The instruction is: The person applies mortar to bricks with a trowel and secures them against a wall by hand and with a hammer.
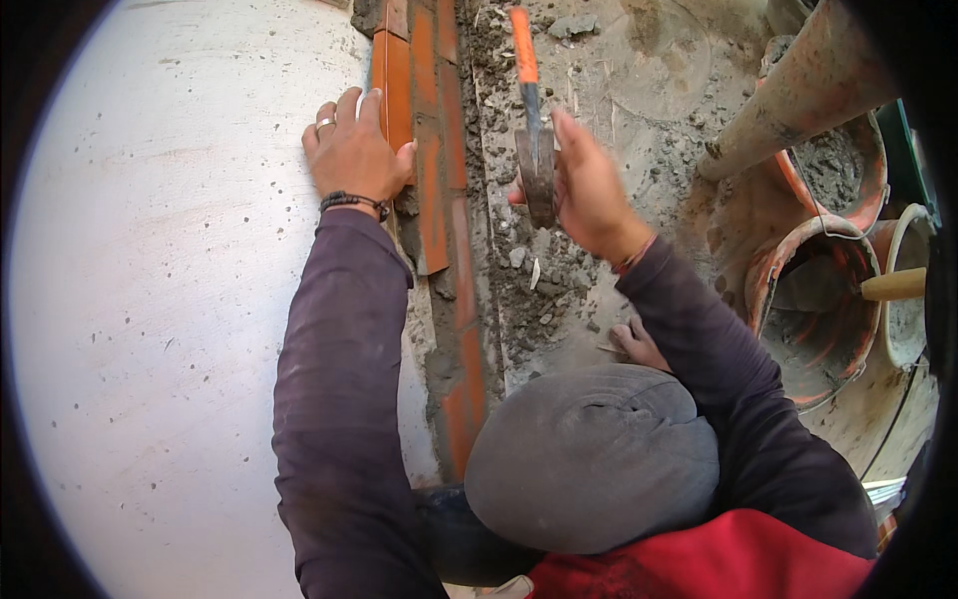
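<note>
My left hand (pixel 357 150), with a ring and dark bracelets, lies over the near end of an orange brick (pixel 392 85). Its fingers are along the left edge and its thumb is on the right. The brick sits in a row beside a white panel. To the right, above the mortar-strewn ground, my right hand (pixel 596 195) is closed around the grey metal head of an orange-handled tool (pixel 525 55). The handle points away from me. Motion blurs this hand slightly, and the tool's exact kind is unclear.
The white panel (pixel 170 280) fills the left side. More bricks (pixel 464 270) run in a line with mortar. Mortar-stained buckets (pixel 813 299) and a thick post (pixel 798 90) stand at right. A wooden handle (pixel 893 285) sticks out there. A rounded grey cloth shape (pixel 594 459) is nearest me.
</note>
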The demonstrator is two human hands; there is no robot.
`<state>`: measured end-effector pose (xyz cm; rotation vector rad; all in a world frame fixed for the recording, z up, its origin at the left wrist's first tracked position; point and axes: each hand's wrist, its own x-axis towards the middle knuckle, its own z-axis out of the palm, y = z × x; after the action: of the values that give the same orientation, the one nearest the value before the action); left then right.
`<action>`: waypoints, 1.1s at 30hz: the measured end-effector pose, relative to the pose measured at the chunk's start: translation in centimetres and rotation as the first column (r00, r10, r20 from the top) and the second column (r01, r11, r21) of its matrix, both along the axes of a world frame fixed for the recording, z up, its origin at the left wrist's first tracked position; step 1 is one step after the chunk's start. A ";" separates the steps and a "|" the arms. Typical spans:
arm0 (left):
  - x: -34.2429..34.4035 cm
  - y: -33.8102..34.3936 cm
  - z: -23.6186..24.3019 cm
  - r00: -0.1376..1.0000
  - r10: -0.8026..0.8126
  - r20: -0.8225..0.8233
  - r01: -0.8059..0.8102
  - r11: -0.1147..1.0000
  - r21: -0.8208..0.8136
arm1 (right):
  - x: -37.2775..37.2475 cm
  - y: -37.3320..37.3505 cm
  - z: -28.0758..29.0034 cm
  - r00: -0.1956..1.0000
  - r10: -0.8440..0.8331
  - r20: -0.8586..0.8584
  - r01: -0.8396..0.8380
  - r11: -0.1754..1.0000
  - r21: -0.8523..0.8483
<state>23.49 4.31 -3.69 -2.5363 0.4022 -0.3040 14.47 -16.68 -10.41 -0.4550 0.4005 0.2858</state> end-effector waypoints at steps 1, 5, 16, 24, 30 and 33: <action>0.6 -0.7 -0.2 1.000 0.020 -0.003 -0.020 0.998 0.053 | -0.3 -0.1 -2.1 0.998 0.035 0.052 -0.027 0.989 -0.147; 1.1 -1.2 0.1 0.990 0.116 -0.078 -0.101 0.979 0.175 | -1.8 0.0 -2.4 0.980 0.078 0.184 -0.036 0.975 -0.219; 1.8 -1.9 -0.5 0.971 0.229 -0.070 -0.206 0.947 0.246 | -3.5 3.5 -3.7 0.886 0.028 0.464 0.041 0.990 -0.137; 1.9 -2.5 -0.5 0.966 0.246 -0.081 -0.221 0.945 0.241 | -4.9 5.9 -4.4 0.895 0.005 0.447 0.063 0.989 -0.137; 2.1 -1.9 -1.0 0.969 0.233 -0.080 -0.208 0.948 0.241 | -5.0 6.2 -5.2 0.883 0.089 0.462 0.026 0.971 -0.238; 2.2 -1.7 -1.1 0.971 0.231 -0.069 -0.207 0.946 0.251 | -4.4 5.9 -5.4 0.862 0.120 0.493 0.022 0.962 -0.272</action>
<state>25.71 2.64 -4.79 -2.3327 0.1772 -0.0425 10.08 -10.74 -15.84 -0.7871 -0.0952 0.1499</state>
